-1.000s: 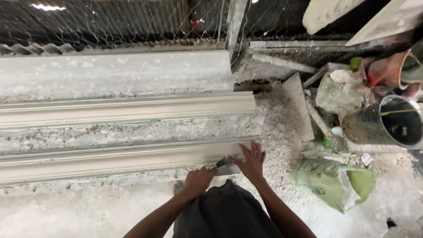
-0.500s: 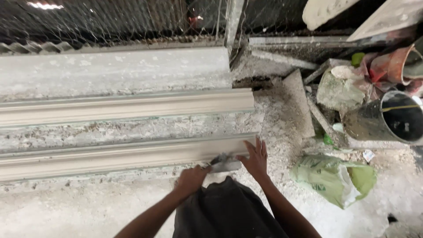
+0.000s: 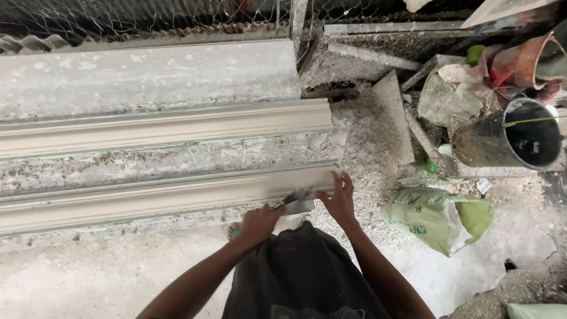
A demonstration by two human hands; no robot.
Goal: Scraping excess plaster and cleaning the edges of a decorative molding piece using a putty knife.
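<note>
Low in the middle of the frame, the left hand (image 3: 258,223) is gripping a small scraper (image 3: 297,201), working its blade against the end of the nearer plaster moulding (image 3: 165,198). The right hand (image 3: 338,199) is lying open, steadying that end. Trimming looks underway; continuing calls for light, even strokes.

**Operator Body: Visible Appearance**

Two bare forearms enter from the lower edge of the head view. No sleeves, gloves, watch or wristbands are visible on either arm. The left hand (image 3: 258,223) and the right hand (image 3: 339,201) are both uncovered, and the right hand's fingers show separately. Between the arms lies a dark, near-black garment of smooth fabric with soft folds, covering the lap area.
</note>
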